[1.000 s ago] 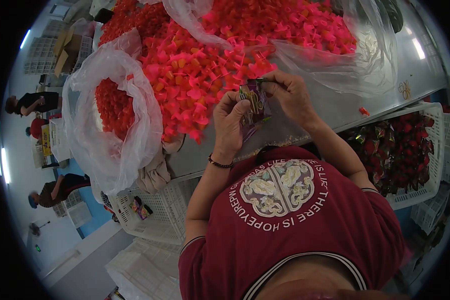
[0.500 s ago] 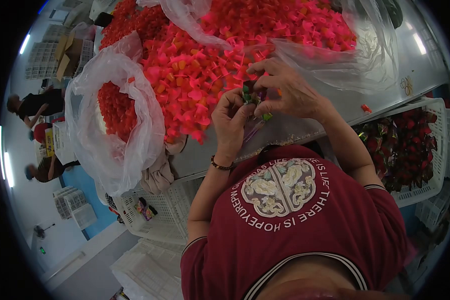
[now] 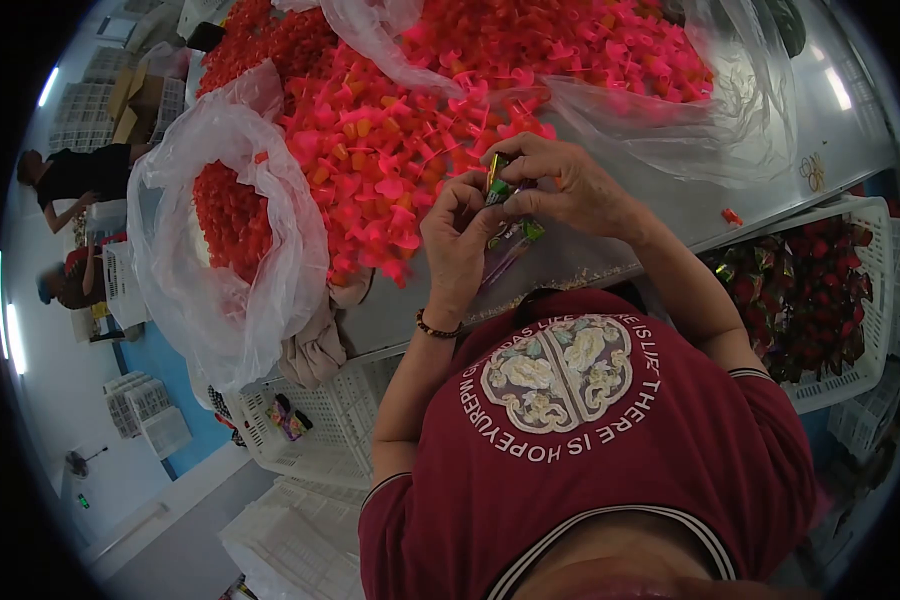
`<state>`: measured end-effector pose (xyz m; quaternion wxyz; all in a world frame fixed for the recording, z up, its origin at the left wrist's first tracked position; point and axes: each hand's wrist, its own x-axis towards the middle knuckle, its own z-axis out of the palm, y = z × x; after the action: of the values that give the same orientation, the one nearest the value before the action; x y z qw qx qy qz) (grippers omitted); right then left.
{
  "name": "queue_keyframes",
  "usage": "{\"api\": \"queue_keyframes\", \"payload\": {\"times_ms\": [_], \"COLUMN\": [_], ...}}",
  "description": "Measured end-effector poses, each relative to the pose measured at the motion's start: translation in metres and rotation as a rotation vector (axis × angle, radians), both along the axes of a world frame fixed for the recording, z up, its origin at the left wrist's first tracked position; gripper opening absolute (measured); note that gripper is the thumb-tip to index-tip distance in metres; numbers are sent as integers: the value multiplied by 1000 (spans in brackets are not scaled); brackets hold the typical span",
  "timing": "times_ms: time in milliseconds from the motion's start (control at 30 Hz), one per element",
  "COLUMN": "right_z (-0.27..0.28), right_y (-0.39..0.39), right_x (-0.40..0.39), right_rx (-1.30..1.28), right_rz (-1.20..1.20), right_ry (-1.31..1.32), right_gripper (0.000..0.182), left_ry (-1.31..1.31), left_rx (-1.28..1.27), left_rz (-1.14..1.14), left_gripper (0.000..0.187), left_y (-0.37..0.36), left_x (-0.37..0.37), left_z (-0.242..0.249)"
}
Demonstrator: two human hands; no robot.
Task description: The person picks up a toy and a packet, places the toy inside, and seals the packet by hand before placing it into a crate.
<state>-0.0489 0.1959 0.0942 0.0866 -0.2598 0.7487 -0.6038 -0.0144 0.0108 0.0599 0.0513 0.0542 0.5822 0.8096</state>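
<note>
A small green-and-purple wrapper (image 3: 502, 205) is held above the table (image 3: 670, 225) edge, just in front of the pink plastic pieces (image 3: 390, 160). Its long axis runs from the fingertips down toward the person's chest. The top end is pinched between both hands: left hand (image 3: 457, 240) from below-left, right hand (image 3: 570, 185) from above-right, fingers pressed together on it. Both are equally near. A clear bag (image 3: 225, 230) lies well apart at left.

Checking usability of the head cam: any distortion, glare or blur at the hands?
Head view: strong fisheye with a black vignette and bent edges; glare streaks on the metal table; left hand, right hand and the small wrapper are reasonably sharp and evenly lit.
</note>
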Motion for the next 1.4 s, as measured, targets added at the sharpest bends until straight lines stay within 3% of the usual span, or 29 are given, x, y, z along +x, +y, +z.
{"api": "queue_keyframes", "payload": {"times_ms": [133,433,500,600,833,1033,1100,1200,1400], "right_z": [-2,10,0,1,-11,-21,-15,-23,-29], "right_y": [10,8,3,-5,-9,-12,-6,-12,-14], "right_x": [-11,-20,-20,-11,-4,-3,-3,7,13], "right_rx": [162,85,-238,-203,-56,-271,-235,-122,-26], "right_rz": [-50,-43,-124,-213,-183,-287,-234,-103,-182], "right_ry": [260,-212,-193,-291,-322,-265,-350,-322,-235], "right_gripper": [22,16,14,14,10,11,10,10,10], "left_ry": [-95,-13,-60,-24,55,45,-83,28,-96], "left_rx": [90,-5,-47,-59,-89,-49,-55,-72,69], "left_rz": [14,177,212,235,300,352,376,411,396], "left_gripper": [16,17,18,18,17,15,17,17,16], "left_y": [0,3,2,3,9,10,8,10,11], "left_x": [3,7,9,7,6,4,4,0,1], "left_z": [2,1,6,4,2,1,2,0,5]}}
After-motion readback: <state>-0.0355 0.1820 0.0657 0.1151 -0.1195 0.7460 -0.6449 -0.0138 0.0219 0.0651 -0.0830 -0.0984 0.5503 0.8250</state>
